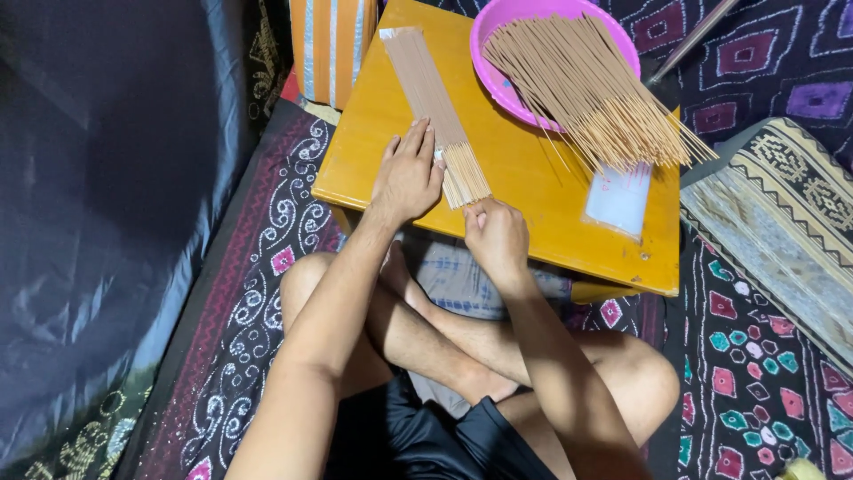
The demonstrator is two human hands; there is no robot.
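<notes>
Your left hand (409, 173) lies flat and open on the bundle of incense sticks (433, 102) at upper centre of the low yellow table (542, 200), while your right hand (496, 236) pinches its near ends; light, brittle, likely best gripped mid-bundle.

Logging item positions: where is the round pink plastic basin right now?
In the head view, the pink basin sits at the far right of the low yellow table, holding loose thin sticks.

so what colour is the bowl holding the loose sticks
Pink; the bowl sits at the far side of the yellow table, clearest in the head view.
</notes>
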